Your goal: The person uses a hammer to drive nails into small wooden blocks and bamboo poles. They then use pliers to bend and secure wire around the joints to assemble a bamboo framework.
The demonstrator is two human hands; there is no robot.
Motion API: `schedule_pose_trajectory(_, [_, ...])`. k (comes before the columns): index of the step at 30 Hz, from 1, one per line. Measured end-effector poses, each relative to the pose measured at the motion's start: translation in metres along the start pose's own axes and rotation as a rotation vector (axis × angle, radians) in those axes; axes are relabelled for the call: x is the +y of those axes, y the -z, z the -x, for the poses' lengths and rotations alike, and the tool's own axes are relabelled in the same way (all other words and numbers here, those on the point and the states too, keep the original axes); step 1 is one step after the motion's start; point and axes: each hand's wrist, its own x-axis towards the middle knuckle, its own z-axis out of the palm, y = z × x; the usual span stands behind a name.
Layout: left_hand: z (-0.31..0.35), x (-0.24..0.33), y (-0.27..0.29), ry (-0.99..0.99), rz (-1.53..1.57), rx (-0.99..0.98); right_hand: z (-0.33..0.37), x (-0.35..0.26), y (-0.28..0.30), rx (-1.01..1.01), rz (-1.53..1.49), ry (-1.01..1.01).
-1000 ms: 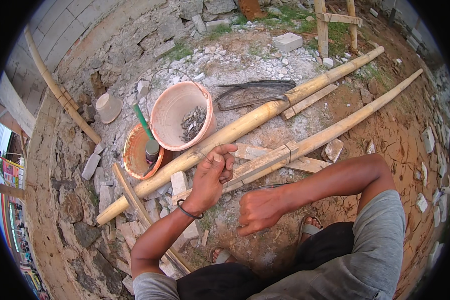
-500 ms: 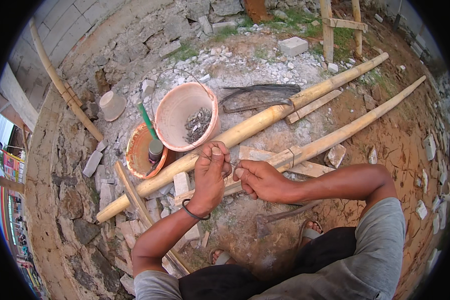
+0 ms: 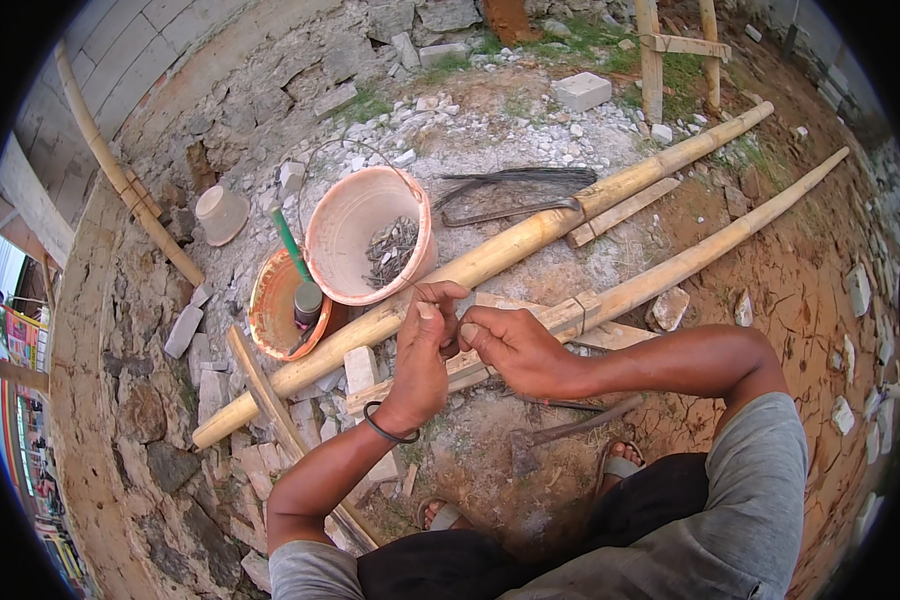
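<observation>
My left hand point(image 3: 428, 345), with a dark band round its wrist, is closed in a pinch with the thumb up. Pressed close to it, my right hand point(image 3: 505, 345) pinches with thumb and forefinger. Between them they hold a thin wire, now mostly hidden by the fingers. Both hands are above a light wooden batten point(image 3: 460, 375), which is bound by wire to a long slim pole point(image 3: 720, 245). Just beyond lies a thicker bamboo pole point(image 3: 510, 240). A bundle of dark wire point(image 3: 520, 182) rests on the ground past that pole.
A whitish bucket point(image 3: 350, 225) holding nails or scraps stands beside an orange bucket point(image 3: 270, 310) with a green-handled tool point(image 3: 292, 245). A hammer-like tool point(image 3: 580, 425) lies near my feet. Rubble and a stone wall edge point(image 3: 150, 410) are at left. A wooden trestle point(image 3: 652, 70) stands far right.
My hands have come closer together, and the wire that showed between them is now mostly covered by my fingers. The view has shifted very slightly; the poles and buckets stay put.
</observation>
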Motion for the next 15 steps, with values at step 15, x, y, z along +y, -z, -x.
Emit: schedule_pose_trajectory(15, [-0.018, 0.025, -0.010, -0.141, 0.475, 0.010, -0.027, 0.011, 0.018, -0.330, -0.228, 0.037])
